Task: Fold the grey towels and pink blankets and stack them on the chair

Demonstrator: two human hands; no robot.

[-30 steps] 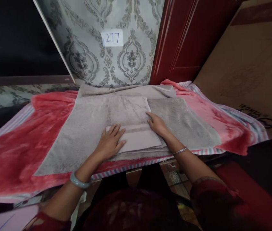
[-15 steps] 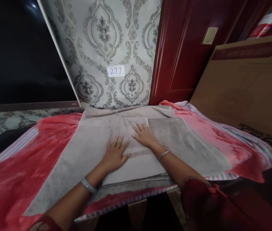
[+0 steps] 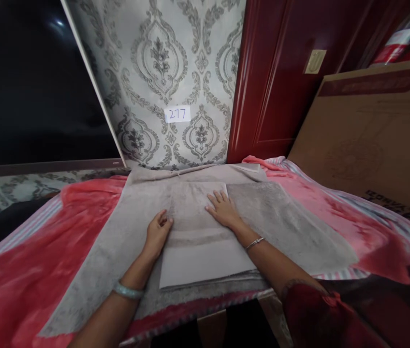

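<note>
A grey plush cloth (image 3: 114, 251) lies spread out, with a folded-over panel (image 3: 205, 266) across its middle. At the left edge of that panel is my left hand (image 3: 157, 233), its fingers loosely curled and a small gap showing between thumb and fingertips. No fabric is visibly raised in it. My right hand (image 3: 223, 209) rests flat on the upper part of the panel, fingers spread, beside the seam with the darker grey section (image 3: 281, 217) to its right.
Red-pink blankets (image 3: 78, 227) and a striped sheet (image 3: 401, 222) lie beneath the cloth. A dark screen (image 3: 38, 87) stands at the left. A cardboard box (image 3: 364, 145) leans at the right, beside a dark red door (image 3: 263, 72). A paper marked 277 (image 3: 177, 114) is on the wall.
My left hand has moved left off the middle of the panel to its edge, and its spread fingers have curled. My right hand stays flat on the panel. The view has shifted slightly.
</note>
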